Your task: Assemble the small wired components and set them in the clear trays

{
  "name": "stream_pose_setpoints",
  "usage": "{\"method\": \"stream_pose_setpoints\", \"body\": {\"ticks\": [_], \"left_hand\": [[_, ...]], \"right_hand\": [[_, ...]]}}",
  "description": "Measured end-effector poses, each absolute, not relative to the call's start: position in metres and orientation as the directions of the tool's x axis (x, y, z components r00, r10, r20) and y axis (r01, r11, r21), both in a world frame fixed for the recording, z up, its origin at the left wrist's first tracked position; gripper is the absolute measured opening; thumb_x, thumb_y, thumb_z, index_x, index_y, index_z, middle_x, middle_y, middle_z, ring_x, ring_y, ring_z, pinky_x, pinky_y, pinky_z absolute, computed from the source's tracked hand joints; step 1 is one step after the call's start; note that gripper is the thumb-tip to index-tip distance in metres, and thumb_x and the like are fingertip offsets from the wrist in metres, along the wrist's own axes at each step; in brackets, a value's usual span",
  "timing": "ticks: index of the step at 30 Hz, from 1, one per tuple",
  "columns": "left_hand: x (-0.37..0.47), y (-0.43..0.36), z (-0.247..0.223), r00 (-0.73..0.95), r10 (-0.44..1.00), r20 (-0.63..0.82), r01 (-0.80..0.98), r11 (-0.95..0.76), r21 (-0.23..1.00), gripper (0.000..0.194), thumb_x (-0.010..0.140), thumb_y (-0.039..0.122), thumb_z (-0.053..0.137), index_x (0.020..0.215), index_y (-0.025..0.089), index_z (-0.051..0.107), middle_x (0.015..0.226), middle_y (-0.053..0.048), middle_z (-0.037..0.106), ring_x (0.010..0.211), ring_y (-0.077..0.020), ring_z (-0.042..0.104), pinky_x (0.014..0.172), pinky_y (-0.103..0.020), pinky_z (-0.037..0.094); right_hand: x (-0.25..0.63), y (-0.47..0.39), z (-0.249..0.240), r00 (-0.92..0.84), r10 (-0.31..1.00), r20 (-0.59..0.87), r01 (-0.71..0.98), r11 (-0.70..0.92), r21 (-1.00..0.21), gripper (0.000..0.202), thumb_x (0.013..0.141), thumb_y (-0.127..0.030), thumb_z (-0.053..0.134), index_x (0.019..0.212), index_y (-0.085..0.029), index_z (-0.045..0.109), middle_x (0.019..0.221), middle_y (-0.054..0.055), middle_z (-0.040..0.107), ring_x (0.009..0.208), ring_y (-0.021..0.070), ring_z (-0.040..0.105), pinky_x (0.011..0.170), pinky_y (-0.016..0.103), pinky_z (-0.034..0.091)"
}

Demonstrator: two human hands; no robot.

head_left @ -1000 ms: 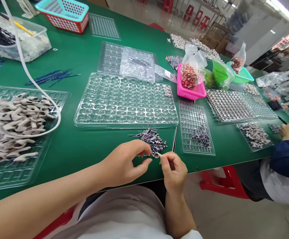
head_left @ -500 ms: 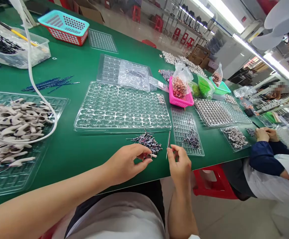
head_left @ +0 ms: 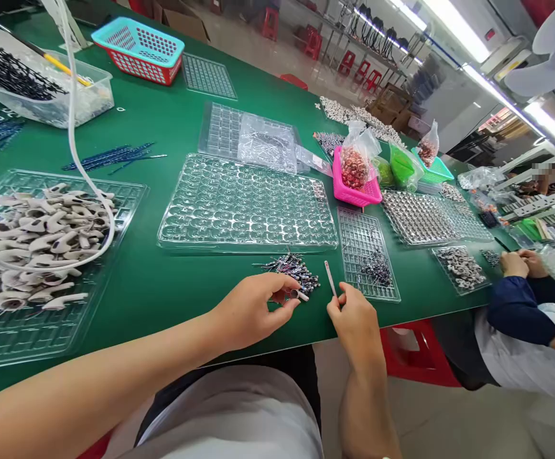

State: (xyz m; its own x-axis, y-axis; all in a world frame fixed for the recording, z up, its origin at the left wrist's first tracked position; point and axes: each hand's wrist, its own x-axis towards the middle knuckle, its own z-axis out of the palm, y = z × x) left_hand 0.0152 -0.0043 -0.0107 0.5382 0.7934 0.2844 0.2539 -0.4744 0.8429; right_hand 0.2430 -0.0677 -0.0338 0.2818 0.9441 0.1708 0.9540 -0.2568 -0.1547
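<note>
My left hand [head_left: 253, 311] pinches a small off-white hollow plastic piece [head_left: 302, 296] between thumb and fingers. Its narrow end sticks out to the right. Closed around slim metal tweezers [head_left: 329, 276], my right hand [head_left: 357, 322] keeps them upright above the table edge, apart from the piece. Just beyond my left fingers lies a loose heap of small dark parts with thin wires [head_left: 296, 271]. Similar off-white hollow pieces [head_left: 43, 245] are heaped on a clear tray at the left. A large clear moulded tray [head_left: 248, 204] lies beyond the heap of wired parts.
A smaller clear tray [head_left: 348, 233] with dark wired parts lies to the right. Behind it stands a pink basket [head_left: 353, 195] holding a bag of reddish parts. A white cable [head_left: 72, 102] curves over the left tray. A co-worker's hands [head_left: 520, 262] are at the far right.
My right hand has turned the tweezers, so a broader pale end now points up instead of thin tips. My left hand still holds the piece. The view has shifted slightly left.
</note>
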Motion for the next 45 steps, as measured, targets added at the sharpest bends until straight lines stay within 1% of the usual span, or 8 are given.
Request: {"method": "stream_pose_setpoints", "body": {"ticks": [3, 5, 8, 11, 14, 18, 24, 45], "left_hand": [[0.016, -0.003, -0.010, 0.535, 0.803, 0.261, 0.263, -0.452, 0.852, 0.014, 0.085, 0.020, 0.061, 0.096, 0.016, 0.068, 0.081, -0.003, 0.075, 0.069, -0.0137, 0.069, 0.068, -0.024, 0.058], [0.016, -0.002, -0.011, 0.533, 0.808, 0.251, 0.270, -0.444, 0.855, 0.014, 0.084, 0.020, 0.062, 0.096, 0.017, 0.068, 0.081, -0.002, 0.075, 0.069, -0.0136, 0.069, 0.068, -0.024, 0.058], [0.016, -0.001, -0.014, 0.532, 0.811, 0.244, 0.279, -0.440, 0.853, 0.014, 0.084, 0.021, 0.062, 0.096, 0.017, 0.068, 0.081, -0.002, 0.075, 0.068, -0.0135, 0.068, 0.068, -0.024, 0.057], [0.017, 0.000, -0.017, 0.525, 0.814, 0.251, 0.285, -0.445, 0.849, 0.013, 0.084, 0.021, 0.062, 0.095, 0.017, 0.068, 0.079, -0.001, 0.075, 0.066, -0.0134, 0.068, 0.065, -0.024, 0.056], [0.017, 0.000, -0.017, 0.523, 0.817, 0.241, 0.295, -0.439, 0.849, 0.013, 0.084, 0.021, 0.063, 0.095, 0.017, 0.068, 0.079, -0.001, 0.075, 0.066, -0.0134, 0.068, 0.065, -0.024, 0.056], [0.017, 0.000, -0.016, 0.531, 0.817, 0.224, 0.296, -0.426, 0.855, 0.012, 0.084, 0.022, 0.064, 0.095, 0.018, 0.068, 0.081, -0.001, 0.075, 0.067, -0.0134, 0.069, 0.066, -0.024, 0.057], [0.017, -0.001, -0.015, 0.536, 0.816, 0.215, 0.301, -0.423, 0.854, 0.012, 0.085, 0.022, 0.064, 0.095, 0.017, 0.068, 0.080, -0.001, 0.075, 0.068, -0.0127, 0.069, 0.066, -0.023, 0.057], [0.016, 0.002, -0.014, 0.562, 0.804, 0.196, 0.324, -0.432, 0.842, 0.013, 0.085, 0.021, 0.060, 0.093, 0.015, 0.069, 0.077, -0.001, 0.073, 0.066, -0.0133, 0.067, 0.064, -0.024, 0.054]], "right_hand": [[0.244, -0.081, -0.031, 0.306, 0.923, 0.234, 0.925, -0.230, -0.303, 0.031, 0.080, -0.016, 0.055, 0.108, -0.013, 0.068, 0.073, 0.002, 0.066, 0.061, 0.0163, 0.061, 0.060, 0.029, 0.050], [0.242, -0.088, -0.027, 0.318, 0.904, 0.287, 0.869, -0.157, -0.469, 0.026, 0.081, -0.017, 0.057, 0.104, -0.016, 0.069, 0.076, 0.002, 0.065, 0.055, 0.0126, 0.058, 0.055, 0.027, 0.051], [0.232, -0.095, -0.020, 0.361, 0.850, 0.383, 0.673, 0.047, -0.739, 0.014, 0.085, -0.017, 0.060, 0.097, -0.020, 0.066, 0.086, 0.002, 0.066, 0.058, 0.0106, 0.063, 0.052, 0.023, 0.055], [0.215, -0.097, -0.018, 0.391, 0.778, 0.492, 0.466, 0.293, -0.835, 0.013, 0.086, -0.012, 0.063, 0.094, -0.022, 0.064, 0.089, 0.001, 0.065, 0.063, 0.0124, 0.068, 0.054, 0.027, 0.060], [0.200, -0.097, -0.024, 0.326, 0.765, 0.555, 0.398, 0.421, -0.815, 0.025, 0.088, -0.007, 0.062, 0.105, -0.025, 0.065, 0.094, 0.003, 0.070, 0.077, 0.0171, 0.072, 0.061, 0.033, 0.065], [0.191, -0.095, -0.034, 0.194, 0.743, 0.641, 0.465, 0.506, -0.727, 0.036, 0.087, -0.004, 0.064, 0.115, -0.026, 0.065, 0.103, 0.006, 0.073, 0.091, 0.0210, 0.073, 0.071, 0.040, 0.066], [0.192, -0.088, -0.037, 0.087, 0.736, 0.672, 0.547, 0.529, -0.649, 0.042, 0.087, -0.005, 0.064, 0.122, -0.029, 0.062, 0.103, 0.005, 0.075, 0.091, 0.0203, 0.073, 0.074, 0.041, 0.063], [0.195, -0.084, -0.039, -0.034, 0.713, 0.700, 0.621, 0.563, -0.544, 0.041, 0.089, -0.006, 0.063, 0.124, -0.028, 0.059, 0.106, 0.006, 0.075, 0.089, 0.0183, 0.072, 0.070, 0.037, 0.061]]}}
